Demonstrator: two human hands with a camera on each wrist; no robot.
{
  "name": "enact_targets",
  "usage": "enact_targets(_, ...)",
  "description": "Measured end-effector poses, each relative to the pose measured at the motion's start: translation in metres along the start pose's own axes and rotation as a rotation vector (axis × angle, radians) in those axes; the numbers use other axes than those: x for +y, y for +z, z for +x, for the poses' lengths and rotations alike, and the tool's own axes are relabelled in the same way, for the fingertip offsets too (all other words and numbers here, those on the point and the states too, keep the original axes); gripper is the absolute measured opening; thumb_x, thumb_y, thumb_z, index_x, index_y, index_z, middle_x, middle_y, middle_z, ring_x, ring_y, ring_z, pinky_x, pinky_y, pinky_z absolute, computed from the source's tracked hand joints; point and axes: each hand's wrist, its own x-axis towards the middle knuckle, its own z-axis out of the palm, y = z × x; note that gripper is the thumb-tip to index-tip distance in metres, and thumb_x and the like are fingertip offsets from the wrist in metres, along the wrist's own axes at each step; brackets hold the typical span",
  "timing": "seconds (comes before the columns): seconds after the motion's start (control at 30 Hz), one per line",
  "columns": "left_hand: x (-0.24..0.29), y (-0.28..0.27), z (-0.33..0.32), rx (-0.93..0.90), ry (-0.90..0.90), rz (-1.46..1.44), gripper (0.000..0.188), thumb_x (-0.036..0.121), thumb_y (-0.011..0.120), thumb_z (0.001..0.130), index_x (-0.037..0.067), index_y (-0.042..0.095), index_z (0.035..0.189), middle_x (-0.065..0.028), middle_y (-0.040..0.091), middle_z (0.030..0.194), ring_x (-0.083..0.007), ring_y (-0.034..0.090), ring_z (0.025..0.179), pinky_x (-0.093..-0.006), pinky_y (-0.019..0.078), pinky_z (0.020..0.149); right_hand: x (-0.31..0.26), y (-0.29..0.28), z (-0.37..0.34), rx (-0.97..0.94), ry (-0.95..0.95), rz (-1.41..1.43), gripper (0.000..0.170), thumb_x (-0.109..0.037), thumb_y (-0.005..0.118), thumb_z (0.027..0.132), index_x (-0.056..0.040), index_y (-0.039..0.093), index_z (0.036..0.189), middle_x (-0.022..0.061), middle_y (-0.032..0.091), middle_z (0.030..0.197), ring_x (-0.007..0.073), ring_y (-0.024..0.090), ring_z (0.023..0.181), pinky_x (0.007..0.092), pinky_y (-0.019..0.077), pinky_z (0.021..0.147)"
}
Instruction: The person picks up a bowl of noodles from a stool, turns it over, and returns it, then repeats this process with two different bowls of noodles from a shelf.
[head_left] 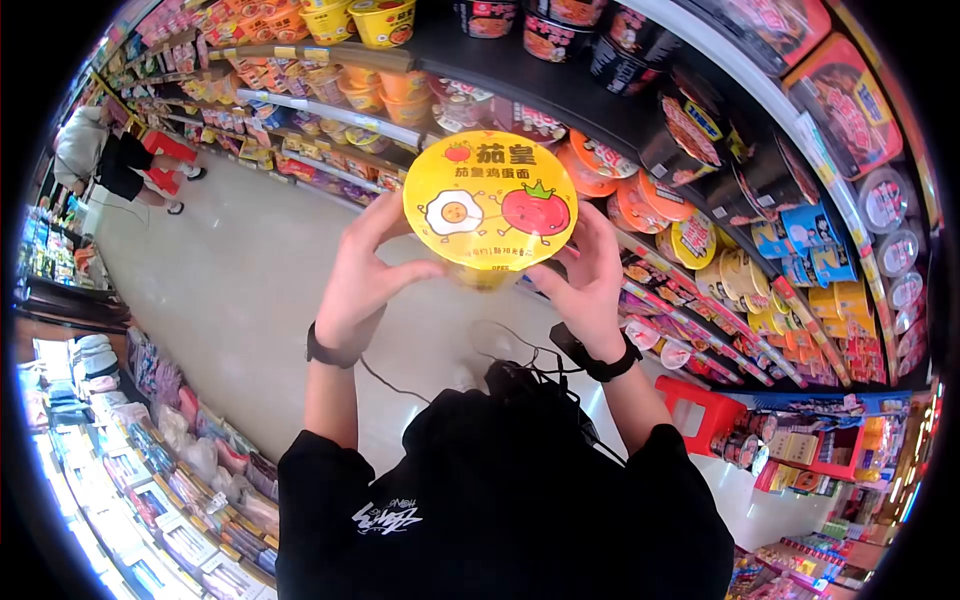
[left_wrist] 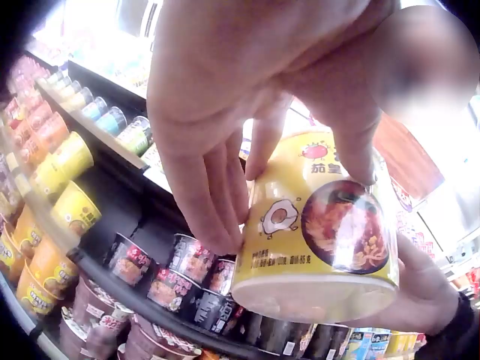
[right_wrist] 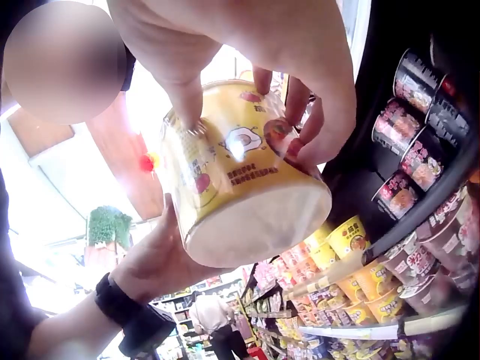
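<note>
A yellow instant noodle cup [head_left: 490, 200] is held up in front of the chest, its lid printed with a fried egg and a crowned tomato. My left hand [head_left: 365, 265] grips one side of it, thumb near the front rim. On the opposite side my right hand [head_left: 590, 275] holds it too, fingers curled round the wall. The left wrist view shows the cup's side [left_wrist: 319, 217] with a noodle picture and its pale base. From the right wrist view, the cup [right_wrist: 240, 176] is tilted and its white underside shows.
Shelves of noodle cups line the front and right, with black cups [head_left: 690, 135] and yellow cups [head_left: 385, 22] among them. Packaged goods [head_left: 170, 500] fill a display at lower left. A red stool [head_left: 700, 415] stands at right. Another person [head_left: 100, 155] is far down the aisle.
</note>
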Motion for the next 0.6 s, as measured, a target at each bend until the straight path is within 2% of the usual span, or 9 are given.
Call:
enact_targets(0.07,-0.002,-0.012,0.006,0.02,-0.015,-0.009,0.078,0.021,0.086,0.063,-0.002,0.05,0.128,-0.0078,0.055,0.124,-0.0186,0.055,0.115,-0.0351,0.0416,0.101,0.004,0.012,0.013,-0.009,0.011,0.028,0.07,-0.001,0.077,0.073,-0.0023,0.04,0.132,0.0105,0.047,0.129,0.0186,0.049,0.118,0.034,0.0488,0.091)
enact_targets(0.17,-0.004,-0.026,0.017,0.067,-0.009,-0.038,0.076,0.016,0.085,0.063,-0.002,0.05,0.128,-0.0095,0.057,0.121,-0.0204,0.057,0.112,-0.0344,0.043,0.098,0.015,0.023,0.031,-0.039,0.041,-0.012,0.077,-0.006,0.077,0.075,-0.0022,0.032,0.138,0.0138,0.043,0.136,0.0237,0.045,0.124,0.0413,0.0425,0.102)
enact_targets(0.3,-0.015,-0.05,0.037,0.083,-0.023,-0.067,0.077,0.014,0.084,0.062,-0.002,0.05,0.129,-0.0102,0.057,0.12,-0.0213,0.057,0.112,-0.0347,0.0423,0.098,0.034,0.041,0.057,-0.041,0.048,-0.007,0.076,-0.006,0.076,0.075,-0.0021,0.033,0.138,0.0141,0.044,0.135,0.0236,0.046,0.124,0.0399,0.0418,0.101)
enact_targets(0.4,-0.032,-0.076,0.056,-0.003,-0.048,-0.05,0.089,0.022,0.086,0.065,-0.002,0.041,0.137,-0.0089,0.052,0.131,-0.0188,0.05,0.121,-0.0358,0.0373,0.104,0.048,0.054,0.077,-0.023,0.075,-0.018,0.076,-0.005,0.076,0.075,-0.0022,0.033,0.138,0.0143,0.044,0.135,0.0238,0.046,0.124,0.0395,0.0415,0.101)
enact_targets(0.5,-0.048,-0.097,0.074,0.039,-0.072,-0.087,0.093,0.023,0.088,0.063,-0.002,0.037,0.137,-0.0095,0.053,0.128,-0.0189,0.05,0.121,-0.0357,0.0366,0.104,0.06,0.072,0.103,-0.017,0.091,0.021,0.077,-0.006,0.077,0.075,-0.0021,0.033,0.138,0.0142,0.044,0.135,0.024,0.045,0.125,0.0398,0.0413,0.101)
enact_targets(0.6,-0.054,-0.115,0.095,0.108,-0.08,-0.108,0.086,0.021,0.088,0.063,0.0,0.04,0.131,-0.0082,0.055,0.124,-0.0182,0.052,0.118,-0.0355,0.0375,0.103,0.084,0.083,0.128,-0.018,-0.019,-0.018,0.077,-0.006,0.077,0.074,-0.0021,0.033,0.137,0.0143,0.043,0.135,0.0243,0.044,0.126,0.0404,0.0411,0.102)
